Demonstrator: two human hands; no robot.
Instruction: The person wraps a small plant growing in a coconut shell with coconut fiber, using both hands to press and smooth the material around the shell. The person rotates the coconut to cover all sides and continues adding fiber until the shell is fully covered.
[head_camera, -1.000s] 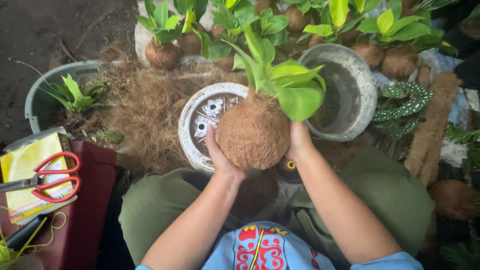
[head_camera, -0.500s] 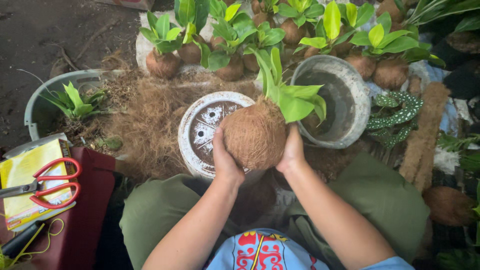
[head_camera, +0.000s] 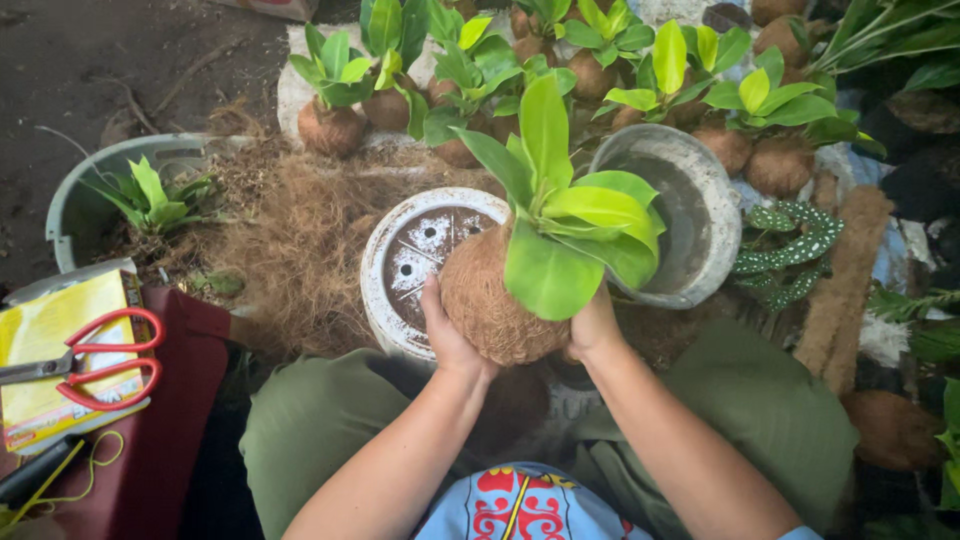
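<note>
Between your knees, just above your green-trousered lap, your hands are clamped on a fibre-wrapped plant ball (head_camera: 490, 300): your left hand (head_camera: 445, 335) cups its lower left side and your right hand (head_camera: 595, 325) presses against its lower right, the two apart with the ball held between them, clear of the ground. The ball looks like coarse coconut husk bound round a root mass, so judge it moderately heavy, firm but crumbly, likely to shed strands if you squeeze hard. Keep your grip low on the round brown body, not on the broad green leaves (head_camera: 560, 220) sprouting from its top, which look soft and easy to tear. Off to your left lie red-handled scissors (head_camera: 95, 360) on a yellow packet (head_camera: 50, 330). Just beyond the ball sits a white round pot (head_camera: 385, 260) with holes in its dark base, and to its right a grey empty pot (head_camera: 690, 200). Loose brown fibre (head_camera: 290, 230) is heaped to the left of the white pot, near a grey tub (head_camera: 80, 190) holding a small green plant. Farthest off, a row of finished fibre-ball plants (head_camera: 330, 125) lines the back.
</note>
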